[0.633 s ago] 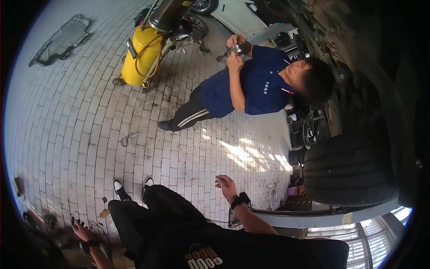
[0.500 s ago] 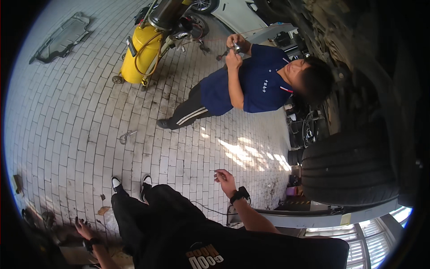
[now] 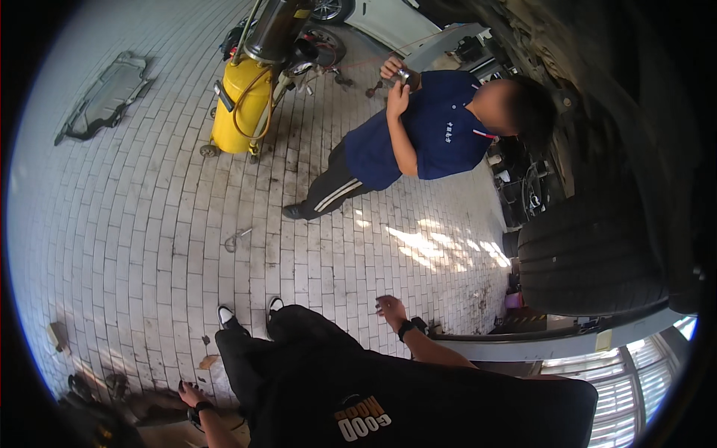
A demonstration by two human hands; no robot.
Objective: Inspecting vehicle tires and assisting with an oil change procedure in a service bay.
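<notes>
My left hand (image 3: 190,394) hangs at the lower left beside my dark trouser leg, above dark clutter (image 3: 116,388), with loosely parted fingers and nothing visible in it. My right hand (image 3: 390,312) is out to the right of my legs over the paved floor (image 3: 314,276), fingers loosely bent and apart, empty. Nearest it on the right is a grey metal lift beam (image 3: 560,337). Facing me, a co-worker (image 3: 441,134) in a navy polo holds a small shiny metal cylinder (image 3: 402,75) in both hands.
A raised vehicle's tyre (image 3: 590,265) and dark underbody (image 3: 590,82) overhang the right. A yellow wheeled tank (image 3: 235,104) stands behind the co-worker, a white car (image 3: 381,33) beyond. A grey plastic shield (image 3: 104,97) and a small metal loop (image 3: 235,241) lie on the floor.
The view has shifted, so the scene sits slightly differently. Both my hands have swung a little rightward in the picture. The co-worker still holds the metal piece.
</notes>
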